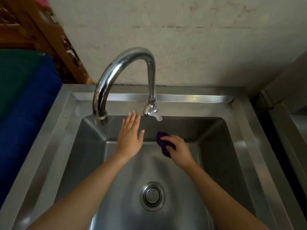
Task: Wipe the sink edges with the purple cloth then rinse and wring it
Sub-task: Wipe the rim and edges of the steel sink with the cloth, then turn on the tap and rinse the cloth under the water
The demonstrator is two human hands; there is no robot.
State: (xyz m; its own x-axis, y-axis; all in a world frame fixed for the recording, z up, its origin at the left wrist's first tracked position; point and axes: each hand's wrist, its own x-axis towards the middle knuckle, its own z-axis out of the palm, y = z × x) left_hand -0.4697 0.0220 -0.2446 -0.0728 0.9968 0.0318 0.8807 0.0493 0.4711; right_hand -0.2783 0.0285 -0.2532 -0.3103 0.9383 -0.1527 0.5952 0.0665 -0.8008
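Note:
A stainless steel sink (235, 113) fills the view, with a curved chrome faucet (126, 58) rising from its back rim. My right hand (177, 146) is shut on the bunched purple cloth (162, 138), held over the basin near the back wall, below the faucet handle (150, 110). My left hand (131, 133) is flat with its fingers apart over the basin, fingertips close to the handle and apart from it. No stream falls from the spout (100, 116) at the left.
A round metal drain strainer (152, 195) sits in the basin floor. A stained wall stands behind the sink. Blue and green fabric (28, 100) and carved wood lie to the left, a second steel unit (292, 127) to the right.

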